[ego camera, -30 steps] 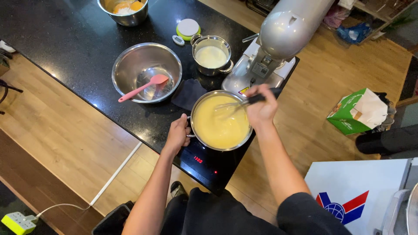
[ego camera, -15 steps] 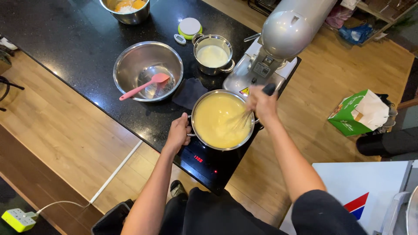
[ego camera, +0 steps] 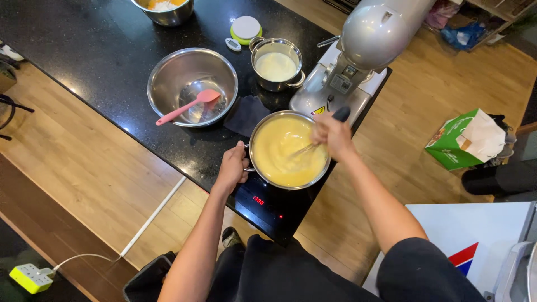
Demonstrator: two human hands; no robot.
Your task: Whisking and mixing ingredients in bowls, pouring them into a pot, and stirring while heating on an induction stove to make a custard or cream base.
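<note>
left hand (ego camera: pixel 232 166): closed round the side handle of the steel pot (ego camera: pixel 263 170), on the pot's left rim; grip is tight on the handle.
right hand (ego camera: pixel 334 134): fisted round the black grip of a whisk (ego camera: pixel 305 150); handle end sticks out past the knuckles toward the mixer, wires are down in the mix.
steel pot: sits on the black induction hob (ego camera: pixel 268 204), which shows a red lit readout on its front panel; hob sits at the near edge of the counter.
pot contents: smooth yellow custard-like mix (ego camera: pixel 282 148), fills most of the pot; whisk wires are blurred.
counter: black speckled stone countertop (ego camera: pixel 84 50), wood floor (ego camera: pixel 72 168) on both sides.
mixing bowl (ego camera: pixel 168 72): large steel, left of the pot and apart from it; pink spatula (ego camera: pixel 187 106) lies in it, handle over the near-left rim.
dark cloth (ego camera: pixel 246 114): folded, between the bowl and the pot.
small saucepan (ego camera: pixel 276 65): behind the pot, holds a pale cream liquid, two side handles.
stand mixer (ego camera: pixel 363 50): silver, just behind and to the right of the pot, head overhanging.
round timer-like disc (ego camera: pixel 246 28): white top, green rim, behind the saucepan.
second bowl (ego camera: pixel 165 8): steel, at top edge, contents partly cut off.
green-and-white carton (ego camera: pixel 467 140): on the floor to the right, open.
power strip (ego camera: pixel 31 278): pale green, on the floor lower left, white cable running toward the counter.
</note>
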